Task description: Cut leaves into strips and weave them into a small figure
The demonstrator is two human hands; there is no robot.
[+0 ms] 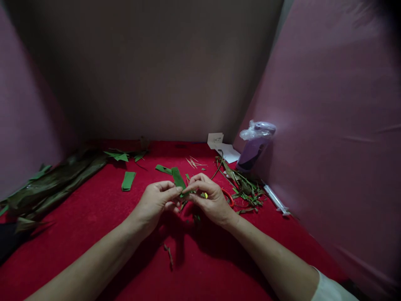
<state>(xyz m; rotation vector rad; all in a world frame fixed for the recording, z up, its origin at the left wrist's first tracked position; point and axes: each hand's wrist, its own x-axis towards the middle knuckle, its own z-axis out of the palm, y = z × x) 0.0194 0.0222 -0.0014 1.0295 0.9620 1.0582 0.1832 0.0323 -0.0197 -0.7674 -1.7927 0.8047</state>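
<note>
Between my two hands, above the red cloth, is a green leaf strip (178,177) standing up from the fingertips. My left hand (158,200) pinches its lower end between thumb and fingers. From the other side my right hand (210,197) closes its fingertips on the same strip; its other fingers are curled. Behind the hands lies another green leaf piece (163,169). Partly hidden by my right hand are red-handled scissors (230,197), with a small yellow bit next to them. A cut leaf rectangle (128,181) rests on the cloth left of my left hand.
Toothpicks (194,163) lie beyond the hands. On the right are leaf scraps (247,188), a syringe (276,200), a purple bottle (254,148) and white paper (228,152). Long dried leaves (59,186) line the left side. A brown twig (169,256) is in front. Pink walls flank the red cloth (94,217).
</note>
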